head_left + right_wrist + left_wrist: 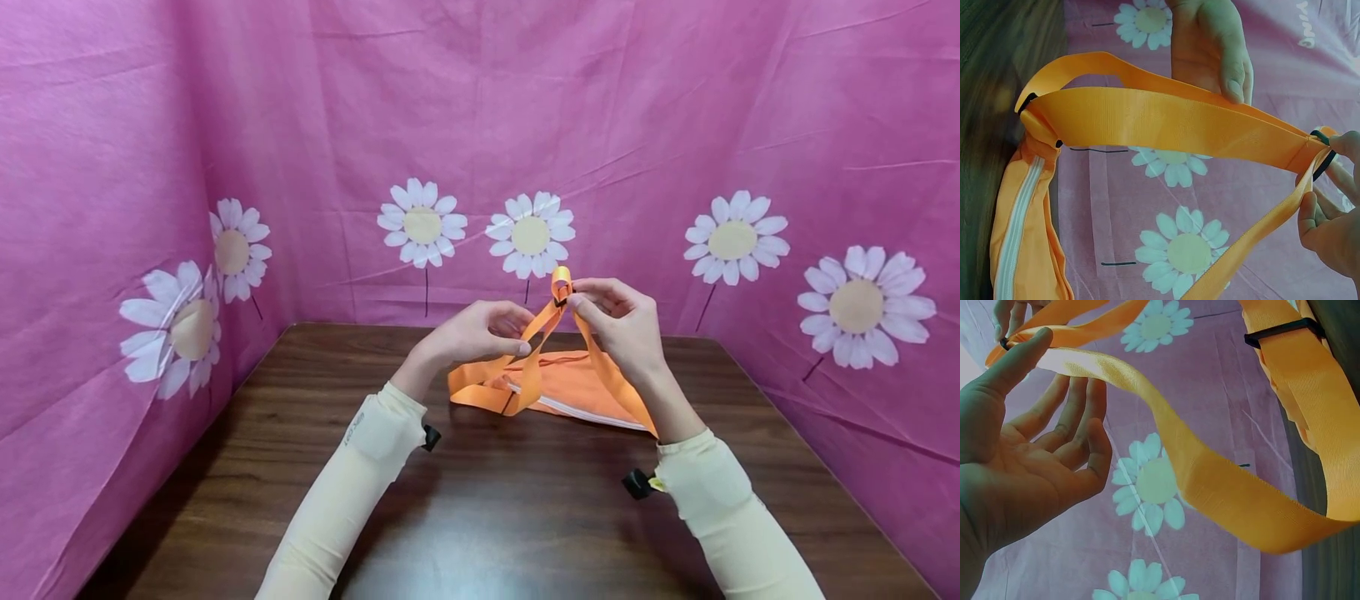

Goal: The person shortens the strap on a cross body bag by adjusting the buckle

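Note:
An orange zippered pouch (573, 379) with a white zipper (1020, 228) lies on the table, its orange webbing strap (1166, 122) raised in front of the person. My right hand (626, 329) pinches the strap beside a black strap slider (561, 302), where the webbing forms a small loop at the top. Left of it, my left hand (480, 333) is at the strap with fingers loosely bent and thumb extended; the thumb overlaps the webbing in the left wrist view. Another black slider (1285, 332) sits on the strap near the pouch.
The dark wood-grain table (480, 500) stretches toward the person. Pink cloth (525, 100) printed with white daisies encloses it at the back and both sides. Pale sleeves cover the forearms, and a small black device (639, 483) is worn at the right wrist.

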Action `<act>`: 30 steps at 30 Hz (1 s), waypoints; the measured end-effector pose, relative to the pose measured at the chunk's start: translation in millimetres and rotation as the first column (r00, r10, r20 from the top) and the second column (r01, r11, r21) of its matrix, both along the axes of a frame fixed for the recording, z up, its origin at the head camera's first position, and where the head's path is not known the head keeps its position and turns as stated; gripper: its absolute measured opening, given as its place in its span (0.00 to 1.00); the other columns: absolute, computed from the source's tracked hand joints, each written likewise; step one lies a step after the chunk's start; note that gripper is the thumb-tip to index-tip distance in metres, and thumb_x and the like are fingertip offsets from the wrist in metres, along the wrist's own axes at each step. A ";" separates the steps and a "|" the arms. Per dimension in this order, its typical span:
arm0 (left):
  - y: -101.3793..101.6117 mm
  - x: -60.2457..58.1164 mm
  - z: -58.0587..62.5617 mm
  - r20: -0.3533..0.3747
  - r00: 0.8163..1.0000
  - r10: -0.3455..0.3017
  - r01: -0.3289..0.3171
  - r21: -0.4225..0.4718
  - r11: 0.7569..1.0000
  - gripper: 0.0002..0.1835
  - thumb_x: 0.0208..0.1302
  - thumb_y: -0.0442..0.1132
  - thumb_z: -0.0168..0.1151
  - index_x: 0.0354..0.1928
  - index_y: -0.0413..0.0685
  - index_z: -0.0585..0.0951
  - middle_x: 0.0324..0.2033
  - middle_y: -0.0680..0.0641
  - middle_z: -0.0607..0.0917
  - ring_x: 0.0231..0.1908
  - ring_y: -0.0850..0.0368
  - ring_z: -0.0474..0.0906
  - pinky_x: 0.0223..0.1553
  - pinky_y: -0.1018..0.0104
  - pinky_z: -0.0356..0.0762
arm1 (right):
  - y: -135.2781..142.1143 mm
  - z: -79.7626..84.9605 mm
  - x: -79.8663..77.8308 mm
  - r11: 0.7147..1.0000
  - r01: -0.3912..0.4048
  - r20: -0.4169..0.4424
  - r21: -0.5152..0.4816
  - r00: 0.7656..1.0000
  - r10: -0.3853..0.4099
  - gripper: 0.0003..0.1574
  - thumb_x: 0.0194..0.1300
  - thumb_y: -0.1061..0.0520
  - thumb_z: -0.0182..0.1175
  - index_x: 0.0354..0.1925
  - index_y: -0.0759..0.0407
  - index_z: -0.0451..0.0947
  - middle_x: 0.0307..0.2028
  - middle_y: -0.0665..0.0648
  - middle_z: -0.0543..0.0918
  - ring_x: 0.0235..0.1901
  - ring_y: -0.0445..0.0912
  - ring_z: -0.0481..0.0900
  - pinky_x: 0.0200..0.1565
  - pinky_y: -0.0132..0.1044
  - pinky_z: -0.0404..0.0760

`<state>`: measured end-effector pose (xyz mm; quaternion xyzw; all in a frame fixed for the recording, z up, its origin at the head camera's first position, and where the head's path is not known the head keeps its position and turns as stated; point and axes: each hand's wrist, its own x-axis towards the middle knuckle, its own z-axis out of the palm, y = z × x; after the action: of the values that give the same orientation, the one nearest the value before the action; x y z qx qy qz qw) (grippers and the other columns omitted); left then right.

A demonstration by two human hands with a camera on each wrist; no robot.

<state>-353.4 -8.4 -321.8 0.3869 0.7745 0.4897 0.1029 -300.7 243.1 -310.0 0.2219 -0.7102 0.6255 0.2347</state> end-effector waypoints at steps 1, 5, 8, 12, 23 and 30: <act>-0.7 -1.1 -0.5 0.005 1.000 -0.003 0.003 0.001 1.000 0.25 0.64 0.44 0.74 0.61 0.49 0.79 0.49 0.48 0.84 0.50 0.53 0.81 0.53 0.55 0.78 | -0.1 0.3 -0.8 1.000 -0.005 -0.008 -0.005 1.000 0.005 0.19 0.65 0.58 0.72 0.51 0.66 0.85 0.39 0.65 0.87 0.32 0.46 0.83 0.25 0.32 0.81; -2.6 -4.3 -1.6 0.006 1.000 -0.003 0.003 -0.017 1.000 0.24 0.63 0.42 0.74 0.60 0.48 0.80 0.48 0.48 0.84 0.50 0.53 0.81 0.53 0.57 0.78 | 0.6 1.5 -4.3 0.998 -0.020 -0.044 -0.053 0.999 0.018 0.18 0.64 0.60 0.72 0.50 0.69 0.84 0.39 0.65 0.87 0.38 0.48 0.86 0.34 0.32 0.83; -3.8 -7.1 -2.7 0.011 1.000 -0.017 0.017 -0.039 0.999 0.23 0.63 0.39 0.74 0.59 0.46 0.80 0.47 0.46 0.84 0.49 0.52 0.82 0.51 0.59 0.79 | 2.7 2.5 -5.8 0.996 -0.016 -0.062 -0.089 0.998 0.010 0.18 0.64 0.62 0.72 0.50 0.71 0.84 0.41 0.65 0.88 0.41 0.48 0.87 0.40 0.32 0.83; -6.4 -10.8 -6.5 0.027 0.998 -0.048 0.050 -0.061 0.997 0.23 0.63 0.37 0.74 0.59 0.45 0.79 0.49 0.46 0.84 0.49 0.51 0.82 0.49 0.59 0.81 | 5.6 4.1 -5.1 0.995 0.004 -0.074 -0.098 0.997 -0.011 0.18 0.64 0.62 0.72 0.50 0.71 0.84 0.43 0.65 0.87 0.43 0.49 0.87 0.44 0.33 0.82; -10.6 -20.1 -14.6 0.038 0.995 -0.094 0.097 -0.078 0.992 0.23 0.63 0.38 0.75 0.58 0.44 0.79 0.50 0.42 0.83 0.49 0.50 0.81 0.50 0.59 0.81 | 15.3 8.8 -3.0 0.998 0.029 -0.075 -0.061 0.997 -0.034 0.19 0.65 0.62 0.71 0.51 0.71 0.83 0.42 0.63 0.87 0.41 0.48 0.85 0.45 0.34 0.79; -9.3 -18.8 -13.3 0.011 0.996 -0.091 0.092 -0.109 0.990 0.28 0.61 0.46 0.76 0.62 0.49 0.77 0.53 0.46 0.82 0.52 0.53 0.80 0.54 0.60 0.78 | 13.9 4.9 -4.4 0.999 0.015 -0.075 -0.033 0.997 -0.017 0.19 0.65 0.62 0.71 0.52 0.70 0.83 0.43 0.63 0.87 0.41 0.47 0.85 0.45 0.33 0.81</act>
<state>-372.2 -17.7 -335.1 0.4143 0.7814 0.4424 0.1486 -305.1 257.0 -305.0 0.2358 -0.6924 0.6263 0.2698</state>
